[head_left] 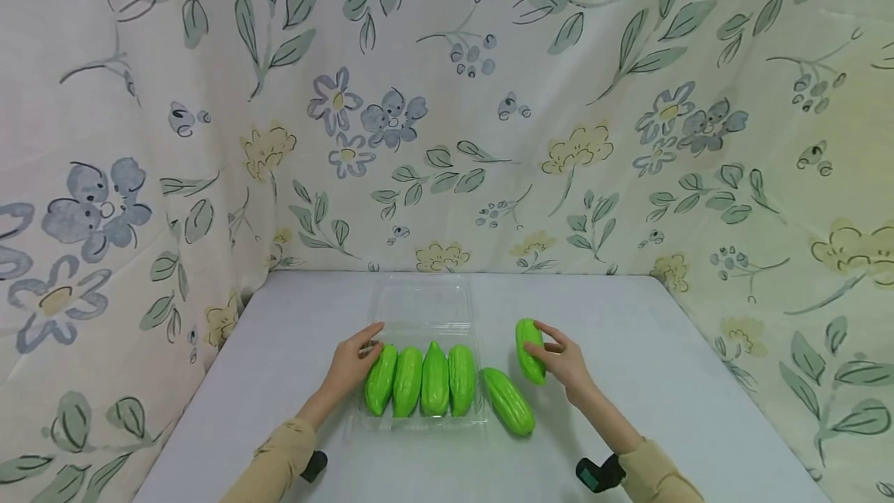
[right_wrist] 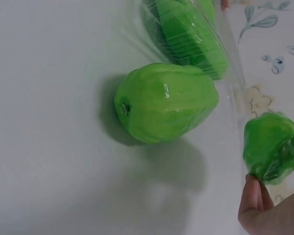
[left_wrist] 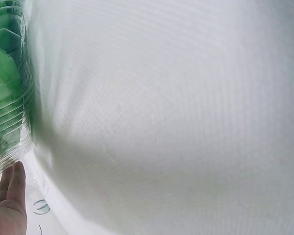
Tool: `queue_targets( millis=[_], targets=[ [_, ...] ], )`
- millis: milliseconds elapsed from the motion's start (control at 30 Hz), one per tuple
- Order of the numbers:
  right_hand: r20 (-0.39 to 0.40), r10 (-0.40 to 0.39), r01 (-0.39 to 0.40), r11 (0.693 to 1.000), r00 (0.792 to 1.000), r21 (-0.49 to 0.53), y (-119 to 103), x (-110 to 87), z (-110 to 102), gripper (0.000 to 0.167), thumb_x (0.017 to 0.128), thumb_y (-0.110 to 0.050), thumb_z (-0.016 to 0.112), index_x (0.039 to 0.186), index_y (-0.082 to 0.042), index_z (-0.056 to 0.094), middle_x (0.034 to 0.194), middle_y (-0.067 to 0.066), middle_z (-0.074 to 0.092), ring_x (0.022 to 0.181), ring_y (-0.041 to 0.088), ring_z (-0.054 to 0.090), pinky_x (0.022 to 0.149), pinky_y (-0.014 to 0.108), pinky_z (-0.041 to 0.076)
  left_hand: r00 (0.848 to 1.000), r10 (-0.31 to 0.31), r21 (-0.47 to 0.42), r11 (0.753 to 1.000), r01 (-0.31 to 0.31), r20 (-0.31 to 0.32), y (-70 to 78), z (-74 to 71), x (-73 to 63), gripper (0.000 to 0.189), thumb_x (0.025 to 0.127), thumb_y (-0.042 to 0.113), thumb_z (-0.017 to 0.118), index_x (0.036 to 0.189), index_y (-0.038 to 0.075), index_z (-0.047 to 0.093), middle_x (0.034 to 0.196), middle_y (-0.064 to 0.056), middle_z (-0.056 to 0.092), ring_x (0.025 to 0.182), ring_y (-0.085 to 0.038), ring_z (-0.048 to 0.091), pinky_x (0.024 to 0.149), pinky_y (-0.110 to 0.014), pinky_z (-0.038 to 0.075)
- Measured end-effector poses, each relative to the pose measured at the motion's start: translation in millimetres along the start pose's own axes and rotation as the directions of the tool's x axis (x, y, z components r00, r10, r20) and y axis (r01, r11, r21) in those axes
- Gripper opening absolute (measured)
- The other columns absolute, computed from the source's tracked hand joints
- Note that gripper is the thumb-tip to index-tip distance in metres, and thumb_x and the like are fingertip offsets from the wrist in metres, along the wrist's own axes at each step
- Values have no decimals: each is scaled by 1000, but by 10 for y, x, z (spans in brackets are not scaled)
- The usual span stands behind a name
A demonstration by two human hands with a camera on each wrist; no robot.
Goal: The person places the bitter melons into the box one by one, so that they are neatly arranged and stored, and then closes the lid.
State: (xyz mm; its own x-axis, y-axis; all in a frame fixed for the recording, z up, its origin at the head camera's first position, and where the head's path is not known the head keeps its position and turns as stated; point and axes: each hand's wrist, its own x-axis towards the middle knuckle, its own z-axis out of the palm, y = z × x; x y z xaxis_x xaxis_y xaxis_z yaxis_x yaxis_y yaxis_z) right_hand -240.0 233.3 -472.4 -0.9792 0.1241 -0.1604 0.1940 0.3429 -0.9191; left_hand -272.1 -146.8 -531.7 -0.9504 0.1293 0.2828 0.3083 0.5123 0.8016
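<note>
Plenty of bare worktop (head_left: 279,355) out to the left of the clear box (head_left: 419,423), past the left grip (head_left: 352,365), which crowds the box's back left side, and there's room along its near edge too. Inside the box, four green gourds (head_left: 435,386) sit side by side, leaving only slivers. To its right, a loose gourd (head_left: 508,402) and the right grip (head_left: 564,363) with a raised gourd (head_left: 525,344) obstruct; behind it, the open lid (head_left: 422,301) does.
</note>
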Motion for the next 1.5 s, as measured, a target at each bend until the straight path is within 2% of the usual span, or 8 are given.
queue_targets(
  millis=[200, 400, 833, 1033, 1500],
  targets=[
    [2, -4, 4, 1000, 1000, 7, -26, -17, 42, 61, 87, -33, 69, 141, -15, 46, 128, 24, 51, 107, 26, 57, 81, 28, 54, 1000, 21, 6, 1000, -21, -23, 11, 9, 0, 41, 92, 8, 60, 133, 3, 54, 137, -16, 53, 105, -31, 66, 88, -40, 58],
    [1, 4, -4, 1000, 1000, 23, -71, -45, 78, 61, 87, -32, 69, 141, -15, 46, 127, 24, 51, 102, 24, 59, 78, 26, 53, 1000, 14, 8, 1000, -13, -20, 16, 7, 2, 42, 92, 8, 61, 134, 5, 54, 137, -16, 54, 105, -31, 66, 89, -40, 58],
    [2, -7, 7, 999, 1000, 33, -95, -80, 156, 60, 86, -31, 70, 139, -15, 48, 126, 24, 52, 103, 25, 58, 77, 27, 53, 1000, -3, 10, 1000, 3, -3, 15, -3, -4, 42, 93, 8, 59, 135, 5, 53, 139, -15, 52, 106, -30, 65, 90, -39, 57],
    [9, -22, 21, 997, 1000, 72, -132, -107, 212, 57, 85, -28, 71, 137, -15, 51, 125, 23, 52, 108, 27, 55, 77, 27, 55, 1000, 8, 6, 1000, -8, -12, 18, -1, -12, 42, 93, 8, 60, 134, 7, 54, 138, -15, 53, 105, -30, 66, 88, -39, 58],
    [41, -53, 47, 991, 998, 125, -186, -199, 396, 54, 85, -26, 72, 135, -14, 54, 121, 20, 53, 99, 22, 56, 74, 26, 54, 998, 42, 18, 999, -41, -36, 23, 21, -11, 42, 92, 6, 61, 133, 5, 55, 136, -18, 54, 102, -32, 67, 85, -39, 59]
  ],
)
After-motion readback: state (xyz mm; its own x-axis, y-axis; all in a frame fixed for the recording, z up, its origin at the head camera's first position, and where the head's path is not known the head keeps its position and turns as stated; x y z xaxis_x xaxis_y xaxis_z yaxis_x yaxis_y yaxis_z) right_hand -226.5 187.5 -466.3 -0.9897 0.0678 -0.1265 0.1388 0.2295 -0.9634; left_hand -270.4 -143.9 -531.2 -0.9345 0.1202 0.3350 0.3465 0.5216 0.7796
